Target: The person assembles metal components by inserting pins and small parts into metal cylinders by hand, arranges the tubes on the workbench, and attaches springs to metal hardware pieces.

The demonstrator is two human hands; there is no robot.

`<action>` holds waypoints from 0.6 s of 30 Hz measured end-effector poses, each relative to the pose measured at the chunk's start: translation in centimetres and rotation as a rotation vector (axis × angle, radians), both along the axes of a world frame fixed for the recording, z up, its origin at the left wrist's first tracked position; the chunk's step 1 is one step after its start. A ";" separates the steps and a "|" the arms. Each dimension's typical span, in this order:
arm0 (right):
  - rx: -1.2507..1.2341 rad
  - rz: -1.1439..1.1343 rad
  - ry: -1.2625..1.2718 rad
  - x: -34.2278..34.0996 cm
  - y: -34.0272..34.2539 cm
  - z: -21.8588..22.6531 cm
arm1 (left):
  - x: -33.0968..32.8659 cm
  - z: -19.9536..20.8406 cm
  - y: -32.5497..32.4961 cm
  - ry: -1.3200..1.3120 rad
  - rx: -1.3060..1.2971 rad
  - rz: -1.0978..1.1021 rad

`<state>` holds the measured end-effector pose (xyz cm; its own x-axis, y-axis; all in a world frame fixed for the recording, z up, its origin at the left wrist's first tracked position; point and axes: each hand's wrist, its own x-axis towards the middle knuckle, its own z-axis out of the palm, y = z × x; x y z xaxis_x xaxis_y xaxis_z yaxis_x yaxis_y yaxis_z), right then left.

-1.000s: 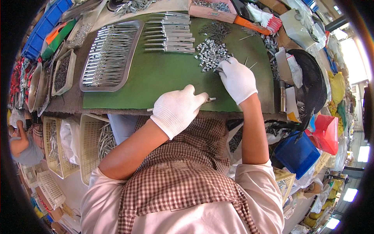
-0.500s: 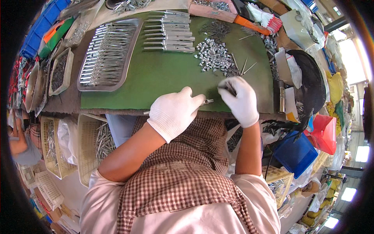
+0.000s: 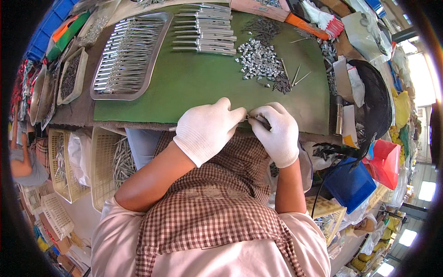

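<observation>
My white-gloved left hand [image 3: 205, 129] is closed around a slim metal rod [image 3: 173, 129], whose tail sticks out past the wrist side. At the rod's other end, my gloved right hand [image 3: 278, 131] pinches a small dark piece [image 3: 262, 120] against the tip. Both hands meet over the near edge of the green mat [image 3: 198, 83]. Beyond them lie a heap of small silver metal parts [image 3: 260, 60] and dark pins [image 3: 282, 84] beside it. Several finished-looking metal rods [image 3: 207, 30] lie in a stack farther off.
A steel tray [image 3: 150, 76] full of pointed metal rods stands at the left. Loose thin rods [image 3: 302, 78] lie right of the heap. An orange-handled tool [image 3: 304, 25] and a red-cuffed glove [image 3: 323, 18] are at the far right. Plastic baskets [image 3: 99, 171] stand below the left edge.
My right hand has come down and left from near the pins to meet the rod end. The left hand keeps its hold on the rod. The view has shifted slightly.
</observation>
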<state>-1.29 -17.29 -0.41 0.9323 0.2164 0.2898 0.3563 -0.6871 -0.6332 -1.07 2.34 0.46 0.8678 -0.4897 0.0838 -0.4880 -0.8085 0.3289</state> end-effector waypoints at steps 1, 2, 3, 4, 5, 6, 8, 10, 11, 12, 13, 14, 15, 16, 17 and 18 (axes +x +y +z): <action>-0.021 0.000 0.007 0.0 0.0 0.1 | 0.0 0.0 0.0 0.002 0.002 0.000; -0.020 0.000 0.010 0.1 0.1 0.2 | -0.1 -0.1 0.1 -0.007 -0.004 -0.005; -0.017 0.008 0.048 0.4 0.1 0.2 | -0.1 -0.1 0.1 -0.016 -0.009 -0.010; -0.016 0.016 0.086 0.4 0.1 0.2 | -0.1 -0.1 0.1 -0.014 -0.010 -0.012; -0.017 0.014 0.088 0.4 0.0 0.0 | -0.1 -0.1 0.1 -0.018 0.002 -0.012; 0.036 0.007 0.113 0.3 -0.1 -0.4 | -0.1 -0.1 0.2 -0.022 0.013 -0.013; 0.087 0.004 0.138 0.3 -0.2 -0.5 | -0.1 -0.2 0.2 -0.017 0.007 -0.023; 0.046 -0.045 0.155 0.1 0.1 -0.2 | -0.1 -0.4 0.2 -0.012 0.002 -0.034; 0.047 -0.046 0.155 -0.1 0.1 -0.3 | -0.1 -0.6 0.2 -0.034 0.034 -0.035; 0.034 -0.048 0.128 -0.2 0.2 -0.5 | -0.1 -0.7 0.3 -0.057 0.067 -0.036; 0.021 -0.050 0.101 -0.3 0.2 -0.6 | -0.1 -0.6 0.3 -0.057 0.069 -0.035; 0.023 -0.048 0.100 -0.2 0.2 -0.3 | 0.0 -0.3 0.3 -0.040 0.086 -0.042; 0.156 -0.027 0.090 0.0 0.3 0.1 | 0.1 -0.1 0.3 -0.023 0.105 -0.048; 0.290 -0.008 0.080 0.0 0.3 0.4 | 0.1 0.1 0.3 -0.022 0.108 -0.048; 0.505 0.023 0.104 0.6 0.4 -0.2 | 0.2 0.3 0.2 -0.015 0.113 -0.056; 0.901 0.011 0.252 1.1 0.5 -0.9 | 0.2 0.5 0.1 -0.007 0.118 -0.063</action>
